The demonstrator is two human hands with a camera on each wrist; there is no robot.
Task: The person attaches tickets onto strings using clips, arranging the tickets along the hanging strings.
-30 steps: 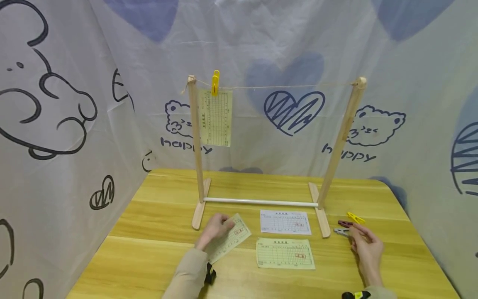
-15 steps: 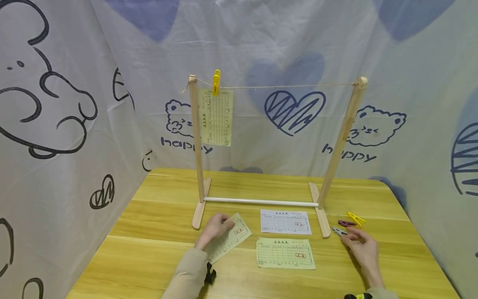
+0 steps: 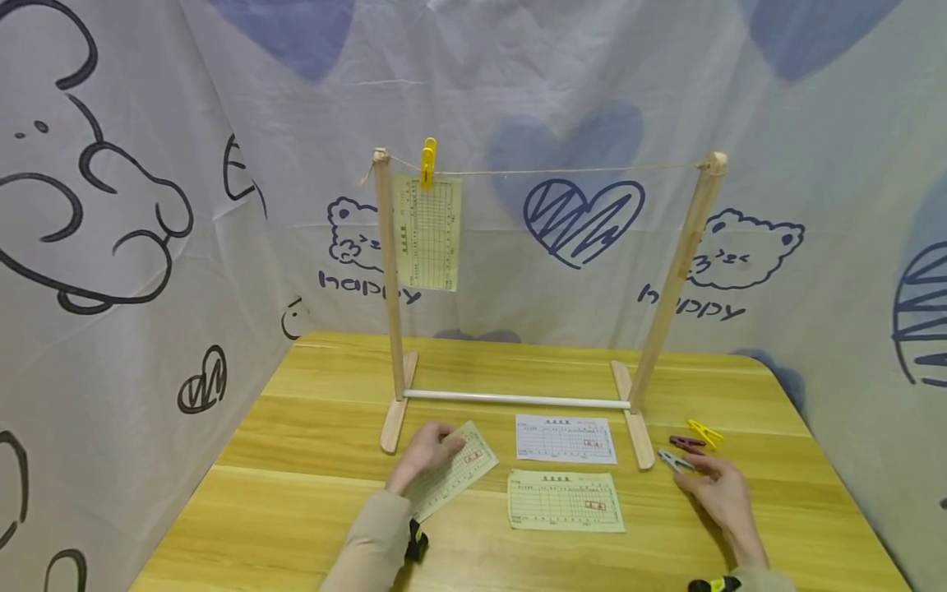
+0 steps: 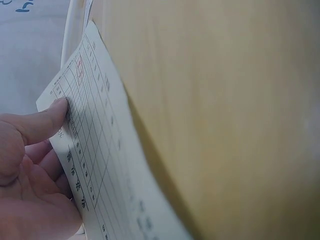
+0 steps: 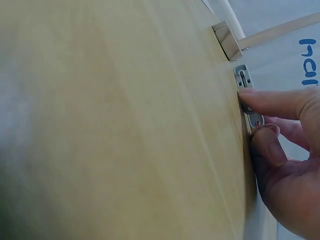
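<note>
In the head view my left hand (image 3: 427,454) holds a pale green receipt slip (image 3: 473,462), tilted over the table's front left. The left wrist view has the thumb on the printed face of this receipt slip (image 4: 95,130) and the other fingers behind it. My right hand (image 3: 721,497) is at the right with thumb and fingers on the near end of a grey clothespin (image 3: 672,460). In the right wrist view the fingertips pinch the grey clothespin (image 5: 242,75), low at the table top. Part of it is hidden by the fingers.
A white slip (image 3: 565,439) and another green slip (image 3: 565,503) lie mid-table. A maroon clothespin (image 3: 686,443) and a yellow clothespin (image 3: 705,431) lie beyond the right hand. Behind stands a wooden frame (image 3: 392,288) with a string (image 3: 555,172); a yellow clothespin (image 3: 427,164) holds a hanging slip (image 3: 431,238).
My right hand has shifted slightly left and away from the maroon and yellow clothespins, and the grey one has turned a little. The left hand and its slip have stayed nearly still.
</note>
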